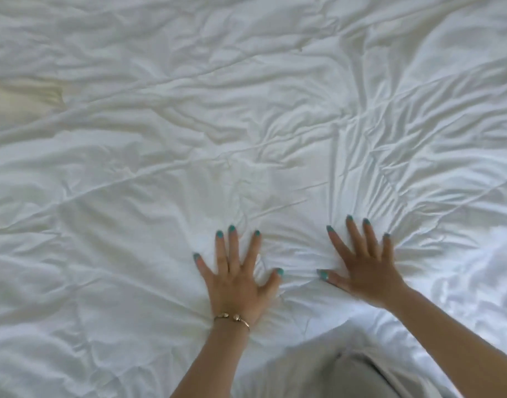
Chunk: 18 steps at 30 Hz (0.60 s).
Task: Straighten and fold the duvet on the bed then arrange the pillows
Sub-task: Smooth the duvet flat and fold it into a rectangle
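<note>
The wrinkled white duvet (246, 124) fills the whole frame. In the lower middle, the left hand (237, 280) and right hand (361, 271) press flat on it, fingers spread wide, gripping nothing.

creased white cloth duvet (189, 124), gold metal bracelet (232, 318)
</note>
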### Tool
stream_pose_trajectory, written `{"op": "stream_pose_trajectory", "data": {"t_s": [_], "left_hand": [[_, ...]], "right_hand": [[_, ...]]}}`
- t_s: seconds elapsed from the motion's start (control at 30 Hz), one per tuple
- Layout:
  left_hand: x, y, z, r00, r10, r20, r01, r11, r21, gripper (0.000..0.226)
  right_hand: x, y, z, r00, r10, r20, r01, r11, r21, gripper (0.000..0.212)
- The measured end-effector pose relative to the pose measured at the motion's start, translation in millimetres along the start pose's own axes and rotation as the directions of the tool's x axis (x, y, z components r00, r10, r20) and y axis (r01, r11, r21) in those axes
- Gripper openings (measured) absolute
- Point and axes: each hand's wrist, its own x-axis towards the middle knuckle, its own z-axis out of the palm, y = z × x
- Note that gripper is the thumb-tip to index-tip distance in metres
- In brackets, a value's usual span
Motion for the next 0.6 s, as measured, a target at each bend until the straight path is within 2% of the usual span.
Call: {"op": "stream_pose_trajectory", "data": {"t_s": [0.2,0.4,0.6], "left_hand": [[18,0,16,0.999,-0.020,0.025,0.020,1.000,0.003,0.084],[19,-3,25,1.000,0.007,-0.021,-0.007,1.000,0.010,0.085],[28,-7,42,0.991,0.027,-0.128,-0.017,0.997,0.078,0.084]], "right_hand": [[25,-21,-3,0.984,0.124,0.127,-0.102,0.981,-0.166,0.098],[24,-27,-9,0.960,0.170,0.221,-0.145,0.982,-0.122,0.098],[38,-23,-6,0.950,0.128,0.286,-0.101,0.989,-0.108,0.102]]}}
